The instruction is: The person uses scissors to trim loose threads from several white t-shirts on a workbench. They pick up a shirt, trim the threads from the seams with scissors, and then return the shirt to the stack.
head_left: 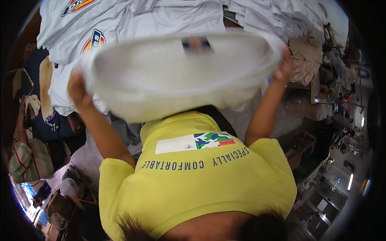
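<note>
A white T-shirt [173, 80], blurred by motion, is stretched wide in front of my chest. My left hand [79, 89] is closed on its left edge, and my right hand [284, 67] grips the opposite edge. Between them the cloth sags in a wide, rounded shape. A small dark patch [197, 45] shows near the middle of its far edge; whether it is a label or a print I cannot tell. Just beyond lie more white T-shirts [169, 18], some with a coloured print on the front.
Heaped white garments [277, 16] lie at the far right, beside a bunched beige cloth [306, 58]. To the left, another person in a striped top [30, 158] is near dark fabric [52, 130]. A workshop aisle with shelves and goods runs down the right.
</note>
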Motion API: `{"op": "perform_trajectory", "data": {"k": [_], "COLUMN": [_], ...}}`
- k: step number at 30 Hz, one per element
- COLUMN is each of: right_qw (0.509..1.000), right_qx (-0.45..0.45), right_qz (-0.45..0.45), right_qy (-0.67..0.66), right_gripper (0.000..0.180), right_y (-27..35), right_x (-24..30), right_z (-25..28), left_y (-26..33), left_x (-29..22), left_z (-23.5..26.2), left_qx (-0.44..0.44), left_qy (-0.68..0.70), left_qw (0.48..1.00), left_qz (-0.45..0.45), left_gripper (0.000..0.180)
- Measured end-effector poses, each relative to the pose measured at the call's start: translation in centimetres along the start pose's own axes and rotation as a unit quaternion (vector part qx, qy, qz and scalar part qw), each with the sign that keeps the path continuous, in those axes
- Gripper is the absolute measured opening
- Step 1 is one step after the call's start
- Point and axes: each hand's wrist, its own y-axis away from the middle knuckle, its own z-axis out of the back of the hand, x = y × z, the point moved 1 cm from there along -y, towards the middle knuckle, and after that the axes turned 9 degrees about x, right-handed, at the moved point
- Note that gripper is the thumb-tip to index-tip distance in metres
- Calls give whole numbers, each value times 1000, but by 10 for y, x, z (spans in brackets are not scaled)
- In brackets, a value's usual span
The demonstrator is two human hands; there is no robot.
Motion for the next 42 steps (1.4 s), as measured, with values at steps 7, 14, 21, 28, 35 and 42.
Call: {"op": "perform_trajectory", "data": {"k": [7,14,21,28,35,42], "right_qw": [958,886,711,726,802,818], "right_qx": [-167,-233,-143,-227,-278,-264], "right_qz": [-211,-293,-423,-285,-151,-74], "right_qy": [102,272,543,583,507,505], "right_gripper": [44,65,25,28,32,33], "right_y": [-160,-128,31,129,143,152], "right_x": [-76,-74,-56,-116,-149,-160], "right_z": [136,146,86,91,105,108], "left_y": [-149,-108,73,133,130,138], "left_x": [39,62,95,153,158,161], "left_z": [118,117,49,67,75,94], "left_qx": [-134,-178,-223,-296,-200,-65], "left_qy": [-5,-205,-590,-629,-418,-515], "left_qw": [985,948,760,712,880,834], "left_qz": [107,168,156,98,108,188], "left_gripper": [24,31,37,23,29,48]}}
